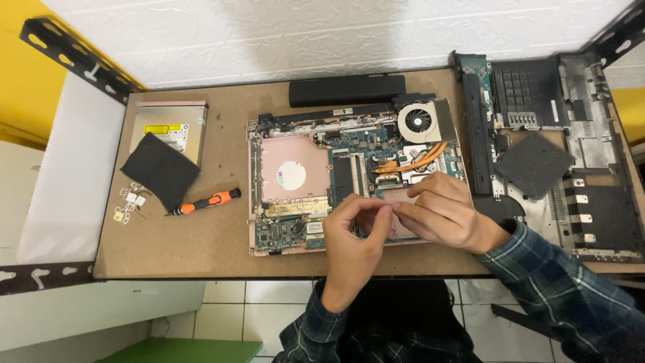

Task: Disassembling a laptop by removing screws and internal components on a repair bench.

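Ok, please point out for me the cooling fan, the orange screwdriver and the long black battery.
cooling fan (pixel 419 122), head view: on the round fan hub.
orange screwdriver (pixel 213 199), head view: on the orange handle.
long black battery (pixel 347 89), head view: on the middle of its top face.

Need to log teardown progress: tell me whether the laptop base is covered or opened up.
Opened up. The laptop base shows its bare circuit board, fan and copper heat pipes; a removed cover lies to the right.
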